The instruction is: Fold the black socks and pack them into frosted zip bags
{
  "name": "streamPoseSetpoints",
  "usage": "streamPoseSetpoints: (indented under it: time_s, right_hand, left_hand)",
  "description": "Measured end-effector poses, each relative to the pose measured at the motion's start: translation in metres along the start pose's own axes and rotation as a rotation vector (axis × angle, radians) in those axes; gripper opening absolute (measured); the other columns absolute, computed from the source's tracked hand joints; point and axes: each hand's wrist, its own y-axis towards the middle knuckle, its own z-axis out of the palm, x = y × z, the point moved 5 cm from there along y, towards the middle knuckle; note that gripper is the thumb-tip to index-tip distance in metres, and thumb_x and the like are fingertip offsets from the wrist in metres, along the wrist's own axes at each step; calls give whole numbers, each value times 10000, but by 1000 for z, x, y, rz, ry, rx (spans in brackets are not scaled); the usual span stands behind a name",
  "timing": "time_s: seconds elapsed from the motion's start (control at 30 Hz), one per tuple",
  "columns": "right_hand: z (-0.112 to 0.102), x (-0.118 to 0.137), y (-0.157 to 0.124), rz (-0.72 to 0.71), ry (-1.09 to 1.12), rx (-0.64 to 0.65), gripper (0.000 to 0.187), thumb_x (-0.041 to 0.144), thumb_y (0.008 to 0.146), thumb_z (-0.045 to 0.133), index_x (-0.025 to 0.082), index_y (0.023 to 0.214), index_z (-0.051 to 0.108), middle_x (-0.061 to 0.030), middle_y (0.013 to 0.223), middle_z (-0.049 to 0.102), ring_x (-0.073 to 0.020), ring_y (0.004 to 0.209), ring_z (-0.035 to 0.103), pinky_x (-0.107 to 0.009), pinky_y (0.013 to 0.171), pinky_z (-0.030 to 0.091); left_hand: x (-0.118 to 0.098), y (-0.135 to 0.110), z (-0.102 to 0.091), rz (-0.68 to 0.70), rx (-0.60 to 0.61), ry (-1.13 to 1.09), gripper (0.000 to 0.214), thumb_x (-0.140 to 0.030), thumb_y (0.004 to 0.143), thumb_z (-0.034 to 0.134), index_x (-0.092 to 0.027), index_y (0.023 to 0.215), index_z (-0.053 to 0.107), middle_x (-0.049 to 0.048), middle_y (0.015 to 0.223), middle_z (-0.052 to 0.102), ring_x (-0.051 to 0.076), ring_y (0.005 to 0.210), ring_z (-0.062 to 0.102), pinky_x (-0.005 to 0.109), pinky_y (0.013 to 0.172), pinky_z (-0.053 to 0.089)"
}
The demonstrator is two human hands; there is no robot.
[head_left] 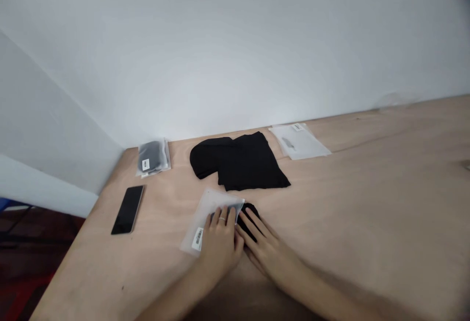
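Hands flat, ungrasping: left hand [220, 243] on frosted pouch [206, 213], right hand [267, 251] on black cloth [250, 209].

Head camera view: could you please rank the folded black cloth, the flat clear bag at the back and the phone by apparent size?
1. folded black cloth
2. flat clear bag, despite lying farther back
3. phone, clearly smallest

The table [367, 203] is light tan wood with faint grain, and the wall [235, 42] is plain white. The cloth [238, 162] is solid black, as are the phone [128, 209] and the piece [251, 212] in the frosted, milky bag [207, 208], whose label [197, 238] is white with a black barcode. The pack [153, 157] shows dark grey through clear plastic, and the spare bags [299, 141] are cloudy white.
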Motion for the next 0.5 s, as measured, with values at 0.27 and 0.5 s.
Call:
streamPoseSetpoints:
  time_s: [0.27,0.5]
  right_hand:
    - [4,4,5,-162,42,-35,452,59,921,492,16,1360,591,-237,1425,601,-306,1405,496,-472,1083,524]
    - [-2,3,21,-369,137,-59,264,163,984,578,106,1206,709,-117,1139,762,-254,1207,643,-422,1102,496]
  left_hand:
    - [6,12,-5,-6,-74,-14,399,-113,990,459,-191,1329,653,132,1360,681,324,1289,621,568,1100,472]
    - [8,5,-10,166,-90,-125,462,-106,1010,429,-207,1440,564,104,1461,605,307,1407,516,652,1171,349]
